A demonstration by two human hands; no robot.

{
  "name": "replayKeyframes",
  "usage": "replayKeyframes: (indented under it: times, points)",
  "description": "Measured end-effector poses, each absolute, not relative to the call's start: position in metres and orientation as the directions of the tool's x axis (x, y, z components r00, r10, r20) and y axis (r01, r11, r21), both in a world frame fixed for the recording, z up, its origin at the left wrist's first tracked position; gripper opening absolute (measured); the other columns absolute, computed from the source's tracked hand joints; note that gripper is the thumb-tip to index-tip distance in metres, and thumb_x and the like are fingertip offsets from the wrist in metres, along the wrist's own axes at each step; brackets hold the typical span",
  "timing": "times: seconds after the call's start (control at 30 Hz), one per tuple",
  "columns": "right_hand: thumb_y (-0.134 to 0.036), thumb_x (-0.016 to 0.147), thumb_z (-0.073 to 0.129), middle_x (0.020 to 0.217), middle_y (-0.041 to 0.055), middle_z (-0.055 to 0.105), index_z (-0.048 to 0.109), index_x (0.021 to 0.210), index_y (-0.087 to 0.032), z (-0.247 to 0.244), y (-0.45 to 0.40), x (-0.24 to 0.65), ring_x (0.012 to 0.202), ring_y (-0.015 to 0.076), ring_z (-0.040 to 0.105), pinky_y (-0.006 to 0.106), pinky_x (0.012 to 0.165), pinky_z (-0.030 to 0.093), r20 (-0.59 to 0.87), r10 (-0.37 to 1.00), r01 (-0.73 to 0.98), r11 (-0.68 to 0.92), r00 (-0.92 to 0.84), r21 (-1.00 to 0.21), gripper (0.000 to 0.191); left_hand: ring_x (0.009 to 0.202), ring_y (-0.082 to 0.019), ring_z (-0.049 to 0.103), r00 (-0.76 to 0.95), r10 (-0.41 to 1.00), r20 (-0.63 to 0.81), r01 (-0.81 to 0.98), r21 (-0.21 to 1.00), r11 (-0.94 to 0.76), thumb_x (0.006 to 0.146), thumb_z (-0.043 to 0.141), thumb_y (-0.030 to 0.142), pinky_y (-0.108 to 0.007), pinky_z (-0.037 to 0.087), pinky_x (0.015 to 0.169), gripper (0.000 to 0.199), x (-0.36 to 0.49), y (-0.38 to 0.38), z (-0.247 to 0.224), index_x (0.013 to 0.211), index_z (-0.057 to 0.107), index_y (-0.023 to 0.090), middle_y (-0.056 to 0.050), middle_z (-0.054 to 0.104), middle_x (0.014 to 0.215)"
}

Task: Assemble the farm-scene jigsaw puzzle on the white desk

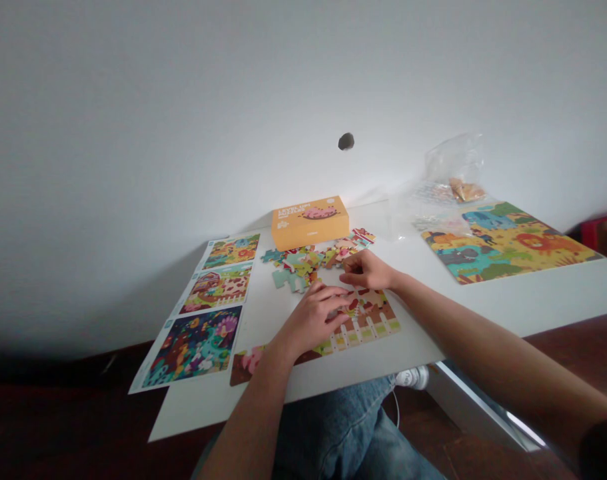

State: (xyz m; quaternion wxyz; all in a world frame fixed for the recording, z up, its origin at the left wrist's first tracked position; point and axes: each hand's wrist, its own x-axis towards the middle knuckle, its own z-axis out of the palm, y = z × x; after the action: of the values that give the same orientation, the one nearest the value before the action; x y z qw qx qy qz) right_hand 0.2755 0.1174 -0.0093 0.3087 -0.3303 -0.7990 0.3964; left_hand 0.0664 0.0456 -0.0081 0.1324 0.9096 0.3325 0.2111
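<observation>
White table, "LEVEL UP! PUZZLES" box [310, 224]

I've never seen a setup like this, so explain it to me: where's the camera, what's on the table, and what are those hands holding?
There is no machine here, only a person's two bare hands. The single picture comes from a camera worn on their head, looking forward and down.

On the white table, a printed sheet with three pictures lies on the left. An orange puzzle box stands at the back, with loose pieces in front. To the right are an animal puzzle and clear plastic bags.

The left hand rests over a partly joined puzzle with a white fence. The right hand is curled near its far edge; whether it holds a piece, I can't tell.
</observation>
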Motion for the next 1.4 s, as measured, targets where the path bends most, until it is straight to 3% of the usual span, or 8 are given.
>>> replayKeyframes:
  times: [0.5,0.8,0.9,1.0,1.2,1.3,1.4]
  points:
    - [-0.034,0.078,0.061,0.049,-0.0081,0.03,0.035,0.056,-0.02,-0.008,0.116,0.274,0.049,0.0064,0.025,0.024,0.049,0.019,0.229,0.785,0.289,0.457,-0.575,-0.841,0.036,0.107,-0.022,0.053,0.662,0.683,0.308,0.574,0.377,-0.727,0.093,0.056,0.024,-0.04,0.047,0.099,0.023,0.075,0.039,-0.007,0.11,0.072,0.026,-0.006,0.061,0.115]
    - [-0.035,0.079,0.062,0.049,-0.0079,0.032,0.038,0.057,-0.02,-0.01,0.117,0.273,0.049,0.0065,0.025,0.024,0.049,0.021,0.234,0.786,0.267,0.448,-0.572,-0.853,0.035,0.109,-0.022,0.051,0.68,0.669,0.3,0.554,0.388,-0.737,0.094,0.054,0.024,-0.044,0.044,0.101,0.026,0.076,0.037,-0.004,0.113,0.072,0.03,-0.006,0.06,0.115]
    - [-0.035,0.079,0.062,0.048,-0.0078,0.033,0.04,0.057,-0.02,-0.009,0.117,0.274,0.048,0.0066,0.026,0.024,0.048,0.021,0.228,0.793,0.259,0.432,-0.564,-0.864,0.034,0.112,-0.024,0.05,0.68,0.679,0.276,0.561,0.4,-0.725,0.091,0.06,0.031,-0.045,0.043,0.103,0.027,0.077,0.035,-0.001,0.116,0.07,0.029,-0.006,0.059,0.118]
    - [-0.036,0.078,0.061,0.048,-0.0076,0.033,0.04,0.057,-0.02,-0.008,0.117,0.275,0.048,0.0067,0.027,0.024,0.048,0.021,0.222,0.802,0.261,0.421,-0.554,-0.869,0.034,0.117,-0.028,0.047,0.688,0.682,0.25,0.568,0.4,-0.72,0.08,0.073,0.041,-0.049,0.041,0.106,0.04,0.077,0.033,0.002,0.117,0.069,0.027,-0.007,0.057,0.128]
    - [-0.037,0.079,0.061,0.049,-0.0061,0.038,0.044,0.058,-0.019,-0.008,0.118,0.275,0.049,0.0076,0.03,0.025,0.049,0.023,0.24,0.817,0.282,0.432,-0.524,-0.856,0.032,0.129,-0.032,0.04,0.739,0.646,0.191,0.53,0.425,-0.733,0.074,0.076,0.05,-0.052,0.035,0.11,0.058,0.075,0.031,0.003,0.125,0.063,0.025,-0.006,0.057,0.139]
    - [-0.038,0.079,0.061,0.049,-0.0055,0.038,0.043,0.057,-0.02,-0.007,0.119,0.277,0.049,0.008,0.03,0.025,0.049,0.023,0.297,0.869,0.327,0.435,-0.395,-0.839,0.034,0.136,-0.036,0.034,0.752,0.646,0.133,0.547,0.422,-0.723,0.067,0.078,0.057,-0.056,0.032,0.111,0.076,0.073,0.03,0.004,0.132,0.058,0.024,-0.007,0.052,0.144]
    - [-0.037,0.078,0.06,0.049,-0.0051,0.036,0.041,0.056,-0.02,-0.005,0.125,0.284,0.05,0.0088,0.03,0.026,0.05,0.024,0.418,0.908,0.366,0.387,0.005,-0.846,0.034,0.14,-0.037,0.03,0.757,0.646,0.095,0.563,0.407,-0.719,0.071,0.077,0.05,-0.057,0.029,0.112,0.072,0.071,0.029,0.007,0.135,0.054,0.026,-0.006,0.049,0.147]
